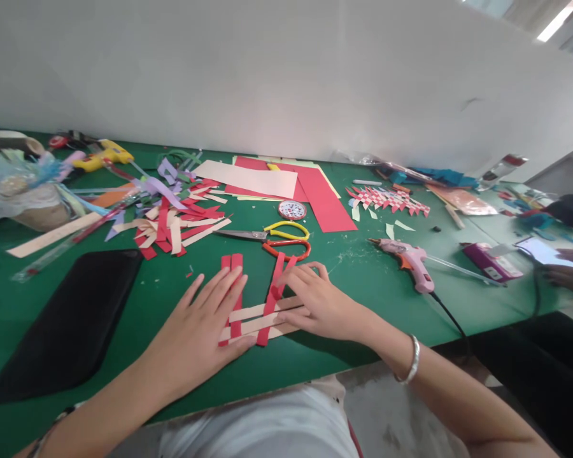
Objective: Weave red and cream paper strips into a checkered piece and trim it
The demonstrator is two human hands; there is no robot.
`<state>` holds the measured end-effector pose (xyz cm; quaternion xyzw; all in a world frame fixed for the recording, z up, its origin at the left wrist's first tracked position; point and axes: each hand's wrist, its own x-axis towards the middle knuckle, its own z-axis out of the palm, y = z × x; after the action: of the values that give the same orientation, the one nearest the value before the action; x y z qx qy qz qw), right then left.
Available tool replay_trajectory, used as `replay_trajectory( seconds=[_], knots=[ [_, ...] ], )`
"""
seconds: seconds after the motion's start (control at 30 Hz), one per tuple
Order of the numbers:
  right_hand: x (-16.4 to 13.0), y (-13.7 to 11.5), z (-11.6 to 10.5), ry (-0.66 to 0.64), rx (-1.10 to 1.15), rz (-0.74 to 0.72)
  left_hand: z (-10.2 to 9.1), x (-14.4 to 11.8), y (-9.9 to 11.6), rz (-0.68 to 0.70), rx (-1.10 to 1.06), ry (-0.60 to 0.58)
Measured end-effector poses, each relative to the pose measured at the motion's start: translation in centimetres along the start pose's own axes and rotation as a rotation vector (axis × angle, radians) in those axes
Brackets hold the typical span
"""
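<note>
Red and cream paper strips are partly woven together on the table in front of me. My left hand (195, 324) lies flat with fingers stretched over the left side of the weave, pressing on two upright red strips (236, 262). The crossing cream strips (253, 326) run right, beneath my right hand (318, 299). That hand's fingers are bent and closed on a slanted red strip (270, 305); its fingertips partly hide where they grip. Just beyond the weave lie scissors (261, 236) with one yellow and one orange handle.
Loose strips (172, 229) are heaped at left, behind a black pad (67, 318). Red sheets (327, 200) and a round bead case (292, 210) lie behind the scissors. A pink glue gun (413, 262) rests at right, near another person's hand (570, 270) with a phone.
</note>
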<state>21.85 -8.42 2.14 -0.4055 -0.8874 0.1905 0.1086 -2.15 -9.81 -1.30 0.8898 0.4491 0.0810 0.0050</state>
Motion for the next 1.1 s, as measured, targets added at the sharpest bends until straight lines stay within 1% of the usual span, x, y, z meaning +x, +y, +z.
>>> replay_trajectory(
  seconds=[0.07, 0.13, 0.27, 0.37, 0.43, 0.5, 0.57, 0.63, 0.73, 0.8, 0.87, 0.93, 1.03, 1.1],
  knots=[
    [0.2, -0.2, 0.2, -0.040, 0.028, -0.013, 0.1, -0.3, -0.6, -0.010, 0.007, 0.001],
    [0.4, -0.4, 0.3, -0.061, 0.060, -0.037, 0.4, -0.6, -1.0, 0.003, 0.016, -0.022],
    [0.7, -0.5, 0.3, -0.049, 0.060, -0.072, 0.9, -1.2, -0.9, -0.013, 0.033, -0.039],
    [0.8, -0.3, 0.0, 0.007, -0.023, 0.018, 0.6, -1.4, -0.9, -0.021, 0.041, -0.023],
    [0.6, -0.2, 0.0, 0.013, -0.074, 0.079, 0.2, -1.5, -1.1, -0.013, 0.033, -0.015],
    [0.5, -0.2, 0.1, -0.021, -0.091, 0.072, 0.1, -1.7, -1.4, 0.005, 0.021, -0.016],
    [0.4, -0.3, 0.2, -0.046, -0.063, 0.020, 0.2, -1.9, -1.7, 0.020, 0.016, -0.020],
    [0.4, -0.3, 0.1, -0.042, -0.016, -0.017, 0.4, -2.1, -1.9, 0.030, 0.014, -0.028],
    [0.4, -0.1, -0.2, -0.016, 0.012, 0.007, 0.6, -2.4, -1.8, 0.023, 0.023, -0.036],
    [0.3, 0.0, -0.4, -0.038, -0.032, 0.047, 0.6, -2.5, -1.7, 0.028, 0.030, -0.039],
    [0.2, 0.0, -0.3, -0.081, -0.085, 0.053, 0.5, -2.6, -1.5, 0.038, 0.030, -0.049],
    [0.1, 0.0, -0.1, -0.093, -0.096, 0.020, 0.4, -2.6, -1.4, 0.037, 0.023, -0.066],
    [0.2, -0.1, 0.0, -0.104, -0.041, -0.079, 0.2, -2.5, -1.3, 0.023, 0.019, -0.096],
    [0.2, 0.1, 0.0, -0.094, -0.014, -0.111, -0.1, -2.4, -1.3, 0.021, 0.026, -0.098]
  ],
)
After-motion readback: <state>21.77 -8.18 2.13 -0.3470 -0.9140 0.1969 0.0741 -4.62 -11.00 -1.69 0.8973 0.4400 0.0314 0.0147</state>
